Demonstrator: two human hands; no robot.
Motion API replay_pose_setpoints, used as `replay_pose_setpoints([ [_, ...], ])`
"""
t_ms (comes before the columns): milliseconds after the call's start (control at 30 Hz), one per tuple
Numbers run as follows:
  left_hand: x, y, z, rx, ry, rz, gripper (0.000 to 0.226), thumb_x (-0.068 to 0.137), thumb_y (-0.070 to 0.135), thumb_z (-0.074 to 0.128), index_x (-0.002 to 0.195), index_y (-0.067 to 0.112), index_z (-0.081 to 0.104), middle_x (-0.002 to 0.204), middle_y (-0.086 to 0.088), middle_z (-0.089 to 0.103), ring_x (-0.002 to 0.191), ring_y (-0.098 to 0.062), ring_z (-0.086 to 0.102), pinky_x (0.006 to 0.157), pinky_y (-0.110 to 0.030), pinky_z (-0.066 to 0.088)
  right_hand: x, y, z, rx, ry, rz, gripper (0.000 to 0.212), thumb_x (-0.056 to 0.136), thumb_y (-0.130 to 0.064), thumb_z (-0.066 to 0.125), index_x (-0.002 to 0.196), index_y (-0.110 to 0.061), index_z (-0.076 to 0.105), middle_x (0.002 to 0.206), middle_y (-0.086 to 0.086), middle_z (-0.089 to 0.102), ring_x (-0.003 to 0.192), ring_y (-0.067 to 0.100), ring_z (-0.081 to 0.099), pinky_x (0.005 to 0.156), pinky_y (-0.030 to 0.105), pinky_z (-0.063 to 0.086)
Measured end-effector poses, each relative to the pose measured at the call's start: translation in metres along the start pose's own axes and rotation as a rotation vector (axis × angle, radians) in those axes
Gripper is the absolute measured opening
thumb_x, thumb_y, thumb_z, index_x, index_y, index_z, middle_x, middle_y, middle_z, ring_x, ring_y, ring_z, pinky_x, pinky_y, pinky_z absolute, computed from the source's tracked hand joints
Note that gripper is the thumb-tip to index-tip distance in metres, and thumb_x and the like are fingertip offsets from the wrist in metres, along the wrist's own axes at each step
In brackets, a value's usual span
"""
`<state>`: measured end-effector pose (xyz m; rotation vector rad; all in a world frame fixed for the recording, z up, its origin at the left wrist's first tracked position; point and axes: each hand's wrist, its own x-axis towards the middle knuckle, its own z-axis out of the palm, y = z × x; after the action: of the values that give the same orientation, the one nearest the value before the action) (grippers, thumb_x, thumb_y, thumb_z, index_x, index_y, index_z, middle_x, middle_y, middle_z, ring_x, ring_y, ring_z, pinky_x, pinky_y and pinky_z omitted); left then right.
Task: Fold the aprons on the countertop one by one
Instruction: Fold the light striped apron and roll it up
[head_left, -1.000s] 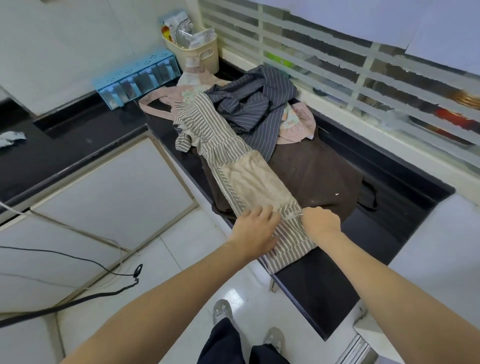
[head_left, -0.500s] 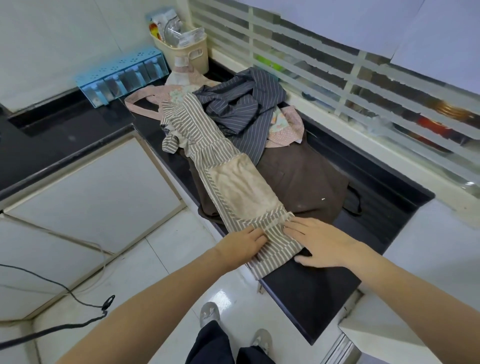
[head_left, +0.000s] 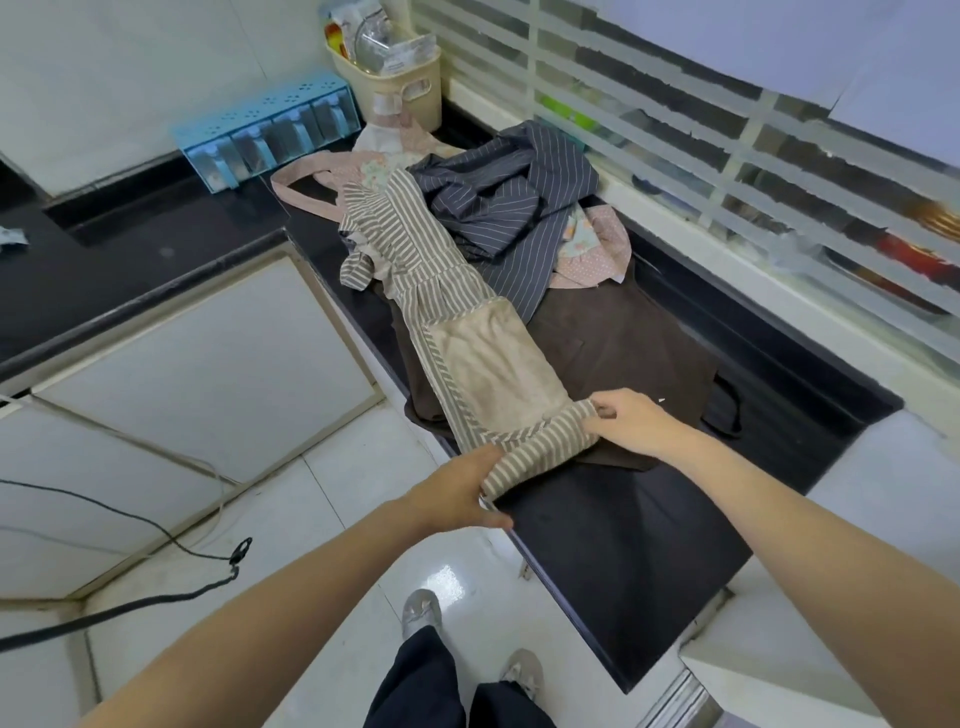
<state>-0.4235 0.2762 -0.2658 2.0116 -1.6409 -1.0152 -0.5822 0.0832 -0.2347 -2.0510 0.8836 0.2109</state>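
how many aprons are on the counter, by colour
beige striped apron, held at its near end by the left hand and the right hand: 1
dark navy pinstriped apron: 1
brown apron: 1
pink patterned apron, mostly buried, so it could be more than one: 1
total: 4

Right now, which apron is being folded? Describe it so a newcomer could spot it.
On the black countertop lies a pile of aprons. The striped apron, beige and brown with a plain tan panel, lies atop the brown apron. Both hands grip its near end, unlike the navy pinstriped apron behind.
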Motion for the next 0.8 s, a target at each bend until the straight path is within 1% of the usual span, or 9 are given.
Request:
replay_pose_setpoints([
  [67,-0.002,0.001,-0.004,-0.406,0.124,-0.239,0.038,0.083,0.026,0.071,0.117,0.011,0.06,0.115,0.0,0.064,0.103,-0.013,0.06,0.083,-0.013,0.046,0.009,-0.008,0.001,0.039,0.055,0.024,0.027,0.094,-0.024,0.051,0.082,-0.001,0.06,0.068,0.004,0.052,0.07,0.018,0.048,0.062,0.03,0.033],
  [167,0.001,-0.001,-0.008,-0.904,0.23,-0.487,0.025,0.091,0.023,0.061,0.109,0.006,0.063,0.109,-0.004,0.066,0.091,-0.009,0.064,0.075,-0.014,0.053,0.016,-0.02,0.012,-0.204,0.208,0.017,0.04,0.101,-0.033,0.034,0.076,-0.006,0.049,0.073,0.006,0.055,0.077,0.028,0.053,0.065,0.035,0.032],
  [300,0.004,-0.001,-0.009,-1.057,0.279,-0.605,0.021,0.094,0.025,0.057,0.098,0.005,0.063,0.106,-0.007,0.066,0.085,-0.011,0.064,0.068,-0.015,0.055,0.022,-0.044,0.025,-0.795,0.362,-0.116,0.021,0.101,-0.011,0.032,0.113,-0.007,0.048,0.104,0.009,0.06,0.092,0.03,0.061,0.066,0.034,0.035],
  [467,0.004,0.002,-0.028,-1.109,0.268,-0.713,0.029,0.095,0.039,0.051,0.091,0.011,0.061,0.093,-0.006,0.066,0.079,-0.016,0.064,0.066,-0.023,0.057,0.043,-0.057,0.033,-0.85,0.286,-0.007,0.023,0.095,-0.001,0.035,0.11,-0.002,0.053,0.112,0.012,0.063,0.104,0.031,0.06,0.072,0.034,0.04],
  [533,0.003,0.001,-0.033,-0.755,0.303,-0.717,0.035,0.094,0.042,0.05,0.092,0.008,0.057,0.087,-0.007,0.065,0.071,-0.018,0.064,0.069,-0.029,0.058,0.05,-0.06,0.033,-0.845,0.228,0.023,0.028,0.094,0.001,0.035,0.112,-0.001,0.056,0.116,0.013,0.061,0.107,0.031,0.059,0.08,0.035,0.043],
  [567,0.002,-0.003,-0.034,-0.422,0.357,-0.668,0.036,0.094,0.042,0.05,0.094,0.007,0.053,0.086,-0.005,0.061,0.07,-0.019,0.062,0.068,-0.031,0.055,0.054,-0.061,0.034,-0.834,0.213,0.031,0.03,0.095,0.0,0.033,0.113,-0.001,0.058,0.117,0.013,0.061,0.108,0.031,0.058,0.082,0.035,0.044],
  [667,0.002,-0.01,-0.034,0.414,0.638,-0.163,0.032,0.091,0.038,0.049,0.097,0.006,0.049,0.091,-0.001,0.047,0.075,-0.017,0.05,0.063,-0.027,0.045,0.062,-0.067,0.033,-0.845,0.178,0.053,0.033,0.096,-0.001,0.032,0.115,-0.003,0.059,0.119,0.012,0.06,0.109,0.029,0.058,0.083,0.035,0.044],
  [733,0.009,-0.013,-0.023,0.705,0.58,0.115,0.048,0.079,0.049,0.056,0.099,0.006,0.059,0.099,-0.008,0.058,0.083,-0.022,0.059,0.071,-0.031,0.054,0.061,-0.067,0.033,-0.831,0.181,0.093,0.033,0.096,-0.002,0.032,0.116,-0.003,0.058,0.119,0.012,0.06,0.109,0.03,0.058,0.083,0.035,0.044],
  [800,0.016,-0.013,-0.009,0.836,0.424,0.083,0.077,0.059,0.063,0.071,0.111,0.007,0.064,0.113,-0.012,0.064,0.097,-0.026,0.064,0.081,-0.033,0.055,0.061,-0.06,0.034,-0.74,0.212,0.132,0.031,0.096,-0.003,0.032,0.116,-0.003,0.056,0.118,0.013,0.06,0.108,0.032,0.058,0.08,0.036,0.043],
])
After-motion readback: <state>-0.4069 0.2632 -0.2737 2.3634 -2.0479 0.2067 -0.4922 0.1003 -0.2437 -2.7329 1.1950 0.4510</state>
